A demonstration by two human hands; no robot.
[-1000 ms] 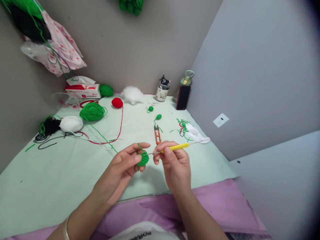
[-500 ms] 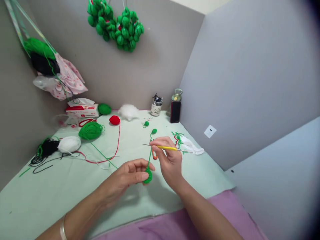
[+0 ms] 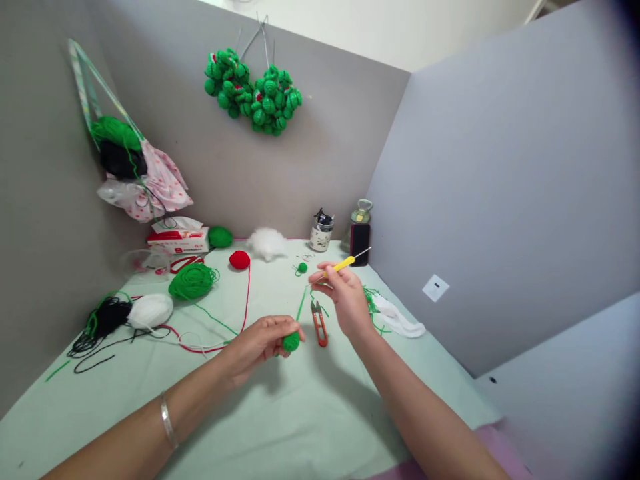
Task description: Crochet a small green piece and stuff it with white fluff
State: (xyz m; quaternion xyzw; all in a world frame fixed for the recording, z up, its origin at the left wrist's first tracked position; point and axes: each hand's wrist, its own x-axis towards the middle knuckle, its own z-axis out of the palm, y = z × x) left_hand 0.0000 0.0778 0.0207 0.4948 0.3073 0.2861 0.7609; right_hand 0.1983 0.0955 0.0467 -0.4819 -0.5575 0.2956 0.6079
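My left hand [image 3: 267, 343] pinches a small green crocheted piece [image 3: 291, 341] between thumb and fingers. A taut green strand [image 3: 301, 304] rises from the piece toward the fingertips of my right hand [image 3: 345, 298]. That hand is closed round a crochet hook with a yellow handle [image 3: 344, 263], its metal shaft pointing up and right. Between my hands, orange thread snips [image 3: 319, 325] lie on the table. A small green ball [image 3: 302, 268] rests just beyond my right hand. Whether my right fingertips pinch the strand itself is hard to make out.
To the left are green yarn [image 3: 192, 281], white yarn [image 3: 151, 311], black yarn [image 3: 107, 317] and a red ball [image 3: 239, 260]. White stuffing [image 3: 267, 244], a jar [image 3: 321, 233] and a phone [image 3: 359, 244] stand behind. Green scraps and white cloth [image 3: 399, 317] lie right.
The hook has swung from pointing left to pointing up and right in my right hand. The orange snips now show fully. The camera view has tilted upward.
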